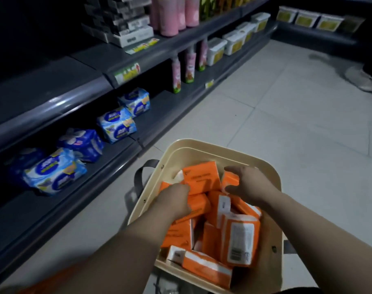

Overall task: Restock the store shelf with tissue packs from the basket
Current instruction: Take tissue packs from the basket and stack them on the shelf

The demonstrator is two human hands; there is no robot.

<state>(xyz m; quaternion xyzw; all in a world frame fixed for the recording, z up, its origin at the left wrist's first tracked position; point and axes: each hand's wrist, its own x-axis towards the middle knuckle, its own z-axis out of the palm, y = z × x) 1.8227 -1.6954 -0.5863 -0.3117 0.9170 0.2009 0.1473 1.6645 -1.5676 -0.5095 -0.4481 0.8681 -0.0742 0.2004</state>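
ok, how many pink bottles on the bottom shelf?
3, in a row: nearest pink bottle, middle pink bottle, farthest pink bottle, next to the white tubs. Others may hide behind.

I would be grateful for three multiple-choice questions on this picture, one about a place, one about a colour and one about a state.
1. Where do the blue packs lie? A on a chair; B on the low shelf; C on the floor.
2. What colour are the tissue packs in the basket? A green; B orange; C purple.
3. What is the right hand doing? A resting on the floor; B holding a bottle; C gripping an orange pack.
Answers: 1 B, they sit on the shelf at left; 2 B, orange wrappers fill the basket; 3 C, its fingers curl round the pack.
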